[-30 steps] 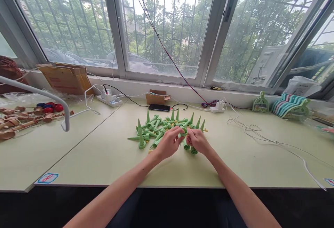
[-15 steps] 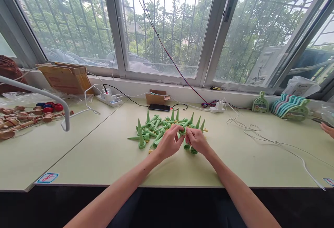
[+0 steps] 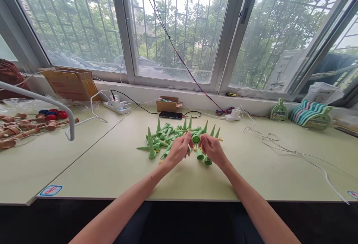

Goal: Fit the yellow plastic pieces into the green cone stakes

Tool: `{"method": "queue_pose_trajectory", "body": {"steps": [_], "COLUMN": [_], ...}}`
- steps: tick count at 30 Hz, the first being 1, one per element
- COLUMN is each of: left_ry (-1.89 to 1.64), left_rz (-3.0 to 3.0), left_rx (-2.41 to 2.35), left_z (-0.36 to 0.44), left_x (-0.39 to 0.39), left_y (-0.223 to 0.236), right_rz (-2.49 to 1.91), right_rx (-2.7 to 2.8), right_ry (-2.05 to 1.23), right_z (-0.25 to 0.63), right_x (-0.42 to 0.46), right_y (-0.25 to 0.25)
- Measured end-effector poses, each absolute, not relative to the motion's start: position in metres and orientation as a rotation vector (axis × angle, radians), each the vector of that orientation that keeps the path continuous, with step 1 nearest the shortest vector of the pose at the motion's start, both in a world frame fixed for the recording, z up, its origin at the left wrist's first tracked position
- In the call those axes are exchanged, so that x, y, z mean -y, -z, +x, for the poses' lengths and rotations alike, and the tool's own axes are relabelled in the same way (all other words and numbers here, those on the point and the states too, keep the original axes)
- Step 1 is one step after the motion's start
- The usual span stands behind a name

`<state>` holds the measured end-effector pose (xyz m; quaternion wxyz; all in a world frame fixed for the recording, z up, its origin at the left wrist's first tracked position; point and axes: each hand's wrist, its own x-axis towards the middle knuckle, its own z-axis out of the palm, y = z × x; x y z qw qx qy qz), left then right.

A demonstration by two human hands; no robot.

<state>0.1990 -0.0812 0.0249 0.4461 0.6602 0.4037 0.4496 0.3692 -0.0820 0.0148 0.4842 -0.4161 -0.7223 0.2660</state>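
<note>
Bench work at a table, with clock directions taken from the held green spike and twelve o'clock toward the window. The held spike lay between the hands, its round hollow end turned toward the wearer. The right hand, at four o'clock, pinched its edge between thumb and curled fingers. The left hand, at eight o'clock, had its fingertips beside the opposite edge; whether they gripped it or merely touched it could not be told.

Hazards, as judged: a slack or off-centre pinch might have let the smooth rim slip and roll into the look-alike pile. A knuckle brushing low could have toppled the upright spike at nine o'clock or nudged the two spikes lying just below, at six and five. A small yellow piece, at three, was easily lost among the green.

Surroundings: the pile of green spikes crowded the arc beyond the left hand, limiting free movement there. A phone and a small box stood behind it at eleven. A white cable trailed at three, and dustpans stood farther out, between two and three. Wooden toys lay well apart at nine.
</note>
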Motion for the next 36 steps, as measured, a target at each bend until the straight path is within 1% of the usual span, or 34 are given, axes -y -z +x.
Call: {"method": "queue_pose_trajectory", "body": {"steps": [4, 8, 22, 31, 36], "left_ry": [-0.931, -0.910, -1.011, -1.071, -1.136], "left_rz": [1.488, 1.459, 1.537, 1.676, 1.855], "left_rx": [-0.855, -0.816, -0.790, -0.821, -0.858], "left_z": [0.198, 0.196, 0.193, 0.193, 0.195], "left_x": [0.082, 0.084, 0.084, 0.085, 0.082], "left_y": [-0.027, -0.031, -0.029, -0.027, -0.020], "right_rz": [-0.997, -0.987, -0.960, -1.000, -1.024], "right_rx": [1.808, 1.796, 1.795, 1.824, 1.838], "right_ry": [-0.672, -0.712, -0.819, -0.744, -0.709], "right_z": [0.369, 0.369, 0.371, 0.372, 0.371], "right_x": [0.083, 0.083, 0.077, 0.077, 0.077], "right_y": [-0.015, -0.014, -0.007, -0.007, -0.007]}}
